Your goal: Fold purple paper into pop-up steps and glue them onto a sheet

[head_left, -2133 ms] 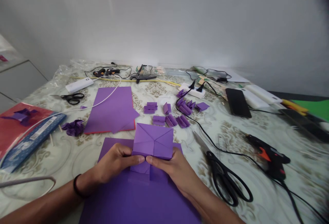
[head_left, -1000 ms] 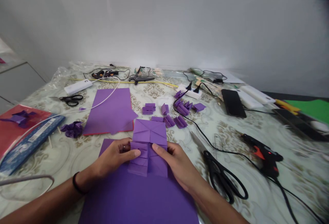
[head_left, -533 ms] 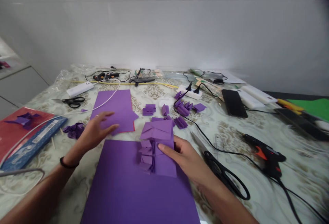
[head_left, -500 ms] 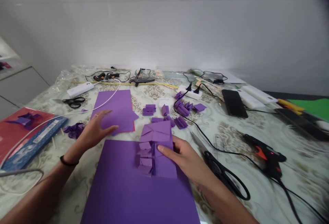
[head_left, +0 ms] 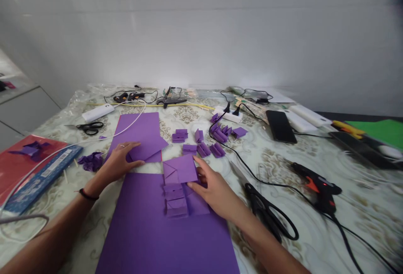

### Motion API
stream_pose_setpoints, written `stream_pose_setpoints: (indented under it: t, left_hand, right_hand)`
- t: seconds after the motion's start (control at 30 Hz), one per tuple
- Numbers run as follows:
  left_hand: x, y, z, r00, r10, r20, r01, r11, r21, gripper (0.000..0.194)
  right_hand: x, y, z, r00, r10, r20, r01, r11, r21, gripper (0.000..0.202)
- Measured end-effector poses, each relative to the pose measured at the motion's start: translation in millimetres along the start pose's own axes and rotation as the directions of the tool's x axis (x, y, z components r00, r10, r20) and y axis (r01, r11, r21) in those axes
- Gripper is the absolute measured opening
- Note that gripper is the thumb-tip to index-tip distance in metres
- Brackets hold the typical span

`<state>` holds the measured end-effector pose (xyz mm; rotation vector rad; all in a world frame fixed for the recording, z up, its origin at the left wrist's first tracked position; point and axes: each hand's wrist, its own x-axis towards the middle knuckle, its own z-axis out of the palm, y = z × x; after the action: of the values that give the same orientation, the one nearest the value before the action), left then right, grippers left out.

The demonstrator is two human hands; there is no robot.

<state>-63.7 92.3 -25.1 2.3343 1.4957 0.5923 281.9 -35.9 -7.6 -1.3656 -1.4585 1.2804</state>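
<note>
My right hand (head_left: 215, 188) pinches the right edge of a folded purple paper piece (head_left: 185, 168), thumb and forefinger apart along it. Under and below that piece, a column of pleated purple paper folds (head_left: 176, 207) lies on a large dark purple sheet (head_left: 163, 244). To the left, my left hand (head_left: 121, 160) rests with thumb and fingers spread on a smaller purple paper piece (head_left: 147, 150). That piece lies on the purple paper stack (head_left: 141, 123), where a red edge shows. Several folded purple strips (head_left: 203, 150) are scattered beyond my right hand.
Large scissors (head_left: 267, 211) and a hot glue gun (head_left: 319, 186) with its cord lie to the right. Further back are a phone (head_left: 281, 126) and a power strip (head_left: 228, 114). Small scissors (head_left: 90, 128), crumpled purple paper (head_left: 91, 161) and a blue packet (head_left: 47, 177) sit left.
My right hand has shifted left, and the folded piece has tilted with its pleats lying flatter. My left hand has come down onto the smaller paper, its fingers further right.
</note>
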Motion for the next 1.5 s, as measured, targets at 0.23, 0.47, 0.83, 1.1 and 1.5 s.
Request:
stream_pose_setpoints:
  t: [0.23, 0.47, 0.83, 1.1, 1.5]
  left_hand:
    - [1, 6, -0.3, 1.0, -0.015, -0.013, 0.014, 0.993, -0.114, 0.079]
    - [-11, 48, -4.7, 0.998, -0.057, 0.0, 0.052, 0.905, -0.421, 0.063]
    - [-49, 122, 24.1, 0.895, 0.09, 0.437, 0.366, 0.411, -0.835, 0.07]
    - [-45, 109, 32.2, 0.904, 0.053, 0.425, 0.392, 0.296, -0.871, 0.063]
    - [-44, 113, 26.0, 0.893, 0.062, 0.446, 0.403, 0.332, -0.853, 0.049]
  right_hand:
    - [3, -2, -5, 0.996, -0.087, 0.002, 0.086, 0.995, 0.058, 0.091]
    - [-4, -17, -5, 0.998, -0.058, -0.012, 0.059, 0.985, 0.162, 0.052]
    - [-6, -15, 11, 0.998, -0.041, -0.05, 0.049, 0.985, 0.167, 0.022]
    - [-7, -18, 12, 0.993, -0.089, -0.075, 0.094, 0.994, 0.061, 0.024]
    - [-8, -17, 11, 0.993, -0.087, -0.079, 0.087, 0.996, -0.004, 0.023]
